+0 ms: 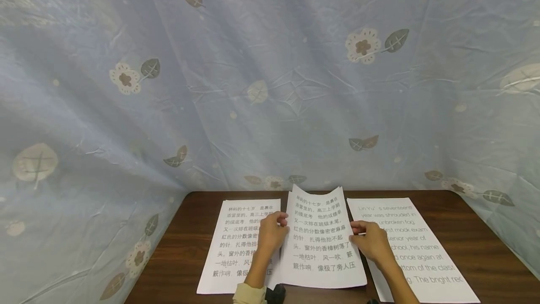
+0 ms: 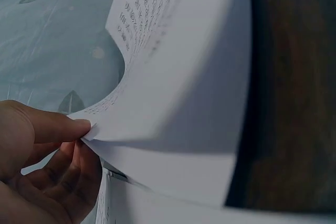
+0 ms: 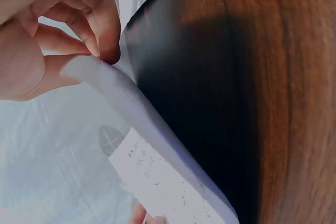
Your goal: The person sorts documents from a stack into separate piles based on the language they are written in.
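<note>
A white sheet of paper [image 1: 319,236] printed with large Chinese characters is held up by both hands in the middle of the head view, its top edge bowed downward. At its left edge, my left hand [image 1: 273,233] pinches the paper; in the left wrist view, the thumb [image 2: 63,128] presses a small fold at the margin. My right hand [image 1: 372,240] pinches the opposite edge between thumb and fingers [image 3: 105,30], and the sheet bends away from that grip in the right wrist view. Fingertips of the left hand show at the bottom there.
To the left lies a Chinese-printed page [image 1: 223,252], partly under the left forearm. An English-printed page [image 1: 430,257] lies on the right, partly covered by the right hand and forearm. Both rest on a dark wooden table [image 1: 168,247], before a patterned blue-grey curtain [image 1: 253,144].
</note>
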A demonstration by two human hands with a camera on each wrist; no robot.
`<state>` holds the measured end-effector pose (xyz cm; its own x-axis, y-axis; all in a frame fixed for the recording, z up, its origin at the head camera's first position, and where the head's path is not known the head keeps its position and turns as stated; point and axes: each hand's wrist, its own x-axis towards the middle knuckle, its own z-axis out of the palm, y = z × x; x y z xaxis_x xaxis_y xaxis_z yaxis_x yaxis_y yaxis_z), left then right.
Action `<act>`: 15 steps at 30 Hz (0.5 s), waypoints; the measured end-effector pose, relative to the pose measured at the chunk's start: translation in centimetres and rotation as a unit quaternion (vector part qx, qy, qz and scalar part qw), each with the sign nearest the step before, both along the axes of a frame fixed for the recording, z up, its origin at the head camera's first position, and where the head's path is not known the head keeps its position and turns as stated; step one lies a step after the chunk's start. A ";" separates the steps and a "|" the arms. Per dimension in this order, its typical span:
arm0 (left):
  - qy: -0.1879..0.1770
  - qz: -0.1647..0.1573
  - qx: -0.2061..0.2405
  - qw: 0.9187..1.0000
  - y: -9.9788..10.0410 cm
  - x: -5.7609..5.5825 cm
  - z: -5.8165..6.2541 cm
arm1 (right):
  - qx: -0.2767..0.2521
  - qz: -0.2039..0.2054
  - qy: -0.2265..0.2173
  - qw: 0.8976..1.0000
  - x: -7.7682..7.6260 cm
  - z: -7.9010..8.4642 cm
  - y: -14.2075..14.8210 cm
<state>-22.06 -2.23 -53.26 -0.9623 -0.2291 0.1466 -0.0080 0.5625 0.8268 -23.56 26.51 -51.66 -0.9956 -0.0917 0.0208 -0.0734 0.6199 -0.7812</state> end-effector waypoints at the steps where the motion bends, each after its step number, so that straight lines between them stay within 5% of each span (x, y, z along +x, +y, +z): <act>1: 0.003 0.002 -0.002 1.000 0.1 0.0 0.0 | 0.000 0.000 0.001 1.000 0.0 0.0 0.0; 15: 0.026 0.009 -0.027 0.999 0.3 -0.2 0.0 | -0.009 -0.008 0.008 1.000 0.1 0.2 0.0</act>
